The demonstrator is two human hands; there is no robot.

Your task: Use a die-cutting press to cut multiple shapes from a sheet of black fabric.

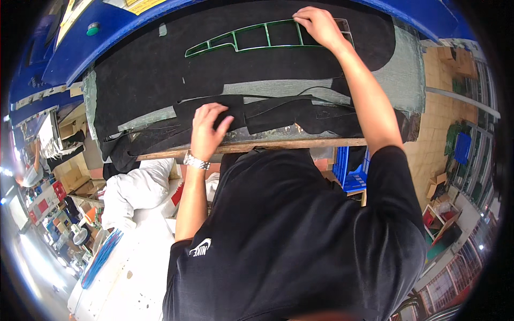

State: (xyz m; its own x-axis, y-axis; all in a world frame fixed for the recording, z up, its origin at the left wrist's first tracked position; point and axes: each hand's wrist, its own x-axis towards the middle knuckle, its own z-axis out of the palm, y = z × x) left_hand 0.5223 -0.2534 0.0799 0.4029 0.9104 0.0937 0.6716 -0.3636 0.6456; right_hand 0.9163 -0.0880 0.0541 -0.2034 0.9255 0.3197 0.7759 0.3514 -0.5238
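Right hand [318, 27] bunched at the green frame [267, 35], grip I can't tell; left hand [206, 128], thumb apart, over black cloth [236, 107]; white-lettered shirt [300, 230]

- We saw a tapering, green, ladder-shaped, glossy metal frame [268, 35]
- a broad, matt black, cloth-like sheet [150, 75]
- a long, rough, brown wooden edge strip [326, 143]

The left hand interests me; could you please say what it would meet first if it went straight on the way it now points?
The left hand would probably meet the black material piece just ahead first, though depth is unclear and it may already touch it.
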